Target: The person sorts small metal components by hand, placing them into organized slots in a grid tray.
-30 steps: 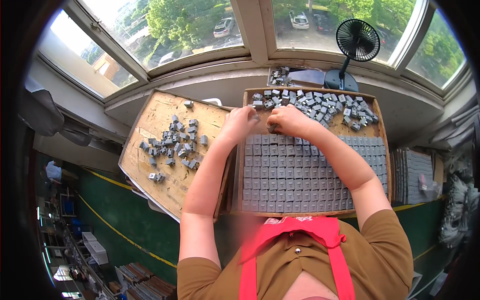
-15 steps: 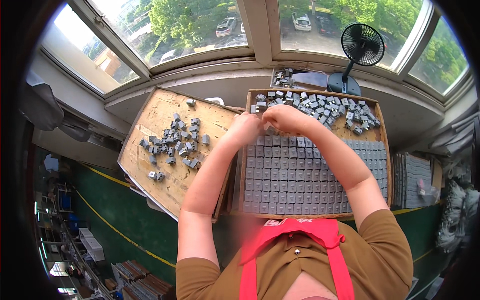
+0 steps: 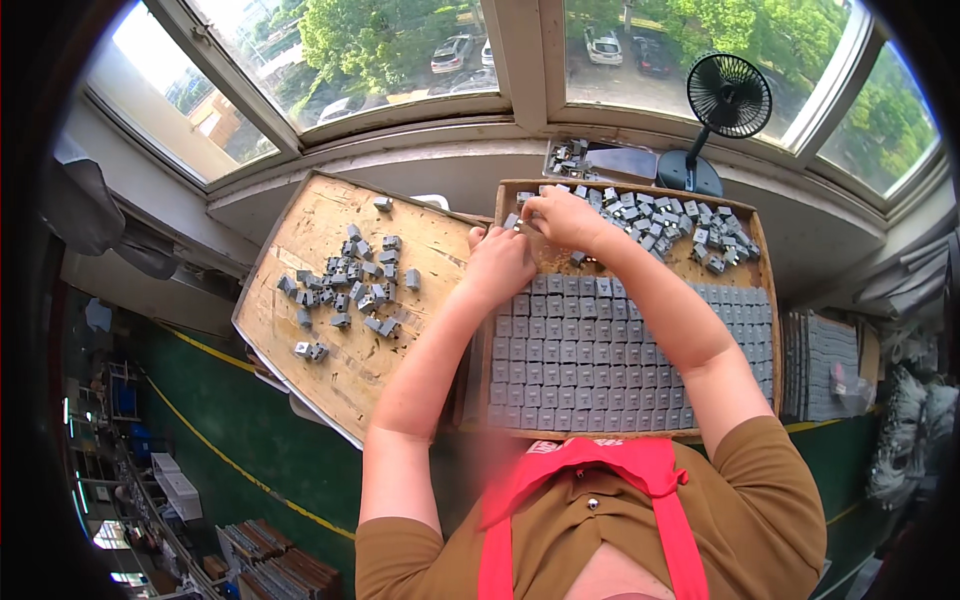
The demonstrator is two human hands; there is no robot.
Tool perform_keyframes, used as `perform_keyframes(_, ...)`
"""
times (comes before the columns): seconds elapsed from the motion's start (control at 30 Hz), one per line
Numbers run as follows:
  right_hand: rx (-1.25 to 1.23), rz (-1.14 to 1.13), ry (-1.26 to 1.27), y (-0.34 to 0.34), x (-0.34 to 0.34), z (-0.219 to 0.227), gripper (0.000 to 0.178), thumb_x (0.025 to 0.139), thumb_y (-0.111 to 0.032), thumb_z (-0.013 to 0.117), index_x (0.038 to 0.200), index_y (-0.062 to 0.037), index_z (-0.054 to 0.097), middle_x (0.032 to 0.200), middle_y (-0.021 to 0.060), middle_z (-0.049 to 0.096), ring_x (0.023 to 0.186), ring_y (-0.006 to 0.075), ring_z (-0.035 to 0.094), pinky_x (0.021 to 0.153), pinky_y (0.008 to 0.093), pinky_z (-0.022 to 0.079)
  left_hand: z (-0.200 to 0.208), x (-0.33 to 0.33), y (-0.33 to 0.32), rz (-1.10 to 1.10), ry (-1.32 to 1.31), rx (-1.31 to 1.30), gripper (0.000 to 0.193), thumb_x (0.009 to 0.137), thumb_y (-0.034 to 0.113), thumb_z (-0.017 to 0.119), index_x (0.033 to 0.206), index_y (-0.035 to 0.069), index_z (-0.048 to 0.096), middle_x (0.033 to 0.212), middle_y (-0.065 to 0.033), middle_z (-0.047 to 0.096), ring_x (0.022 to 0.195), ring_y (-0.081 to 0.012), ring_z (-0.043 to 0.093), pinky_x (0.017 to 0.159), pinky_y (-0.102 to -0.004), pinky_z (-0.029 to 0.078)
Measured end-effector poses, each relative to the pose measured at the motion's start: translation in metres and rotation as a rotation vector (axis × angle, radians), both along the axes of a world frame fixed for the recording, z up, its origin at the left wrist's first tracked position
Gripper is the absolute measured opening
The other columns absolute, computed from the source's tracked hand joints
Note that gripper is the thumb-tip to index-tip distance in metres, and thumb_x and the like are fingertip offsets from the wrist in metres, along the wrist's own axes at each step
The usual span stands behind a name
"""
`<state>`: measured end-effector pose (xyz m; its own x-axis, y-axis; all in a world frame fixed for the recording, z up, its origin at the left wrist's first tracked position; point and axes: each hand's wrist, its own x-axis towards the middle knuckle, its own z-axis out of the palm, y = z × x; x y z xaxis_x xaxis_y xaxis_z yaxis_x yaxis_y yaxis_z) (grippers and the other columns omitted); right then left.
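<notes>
My left hand [image 3: 502, 264] is over the left wall of the wooden tray [image 3: 770, 330]. Its fingers are closed at a small grey block-shaped part [image 3: 512, 221], apparently gripping it. Close to its right, my right hand [image 3: 566, 218] reaches over the tray's far left corner, fingertips pinched together; anything between them is too small to make out. Loose grey parts [image 3: 650, 215] lie jumbled along the tray's far side. Nearer to me, rows of the same grey parts [image 3: 560, 350] stand packed tightly together.
On the left, a wooden board [image 3: 330, 385] carries a scattered pile of grey parts [image 3: 350, 275]. A black desk fan [image 3: 728, 95] stands by the window, beside a small clear container [image 3: 620, 160] with parts. Stacked grey trays [image 3: 830, 360] are at the right.
My left hand has shifted slightly right and nearer to me. My right hand has moved a little farther away and left, and a grey part now shows near the fingertips.
</notes>
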<state>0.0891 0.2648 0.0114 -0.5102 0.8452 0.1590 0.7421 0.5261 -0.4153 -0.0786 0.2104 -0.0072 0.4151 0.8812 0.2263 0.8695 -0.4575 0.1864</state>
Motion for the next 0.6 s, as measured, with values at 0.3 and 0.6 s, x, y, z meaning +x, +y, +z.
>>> perform_keyframes(0.3,-0.201,0.021,-0.092,-0.034,0.027,0.004,0.015,0.082,-0.014,0.058,0.094,-0.0088,0.065,0.092,0.0114,0.067,0.088,0.0309,0.063,0.08,0.039,0.05,0.02,0.008,-0.002,0.018,0.113,-0.153,0.022,0.085,0.028,0.055,0.089,0.011,0.067,0.091,-0.0077,0.066,0.095,-0.0241,0.06,0.096,-0.0464,0.03)
perform_keyframes(0.6,0.248,0.235,-0.256,-0.043,0.061,0.002,0.011,0.074,-0.016,0.062,0.083,-0.0108,0.064,0.087,0.007,0.059,0.086,0.026,0.062,0.073,0.0362,0.051,0.014,0.029,-0.011,0.009,0.067,-0.162,0.028,0.083,0.033,0.057,0.097,0.011,0.067,0.097,-0.0094,0.064,0.1,-0.0238,0.059,0.095,-0.0421,0.034)
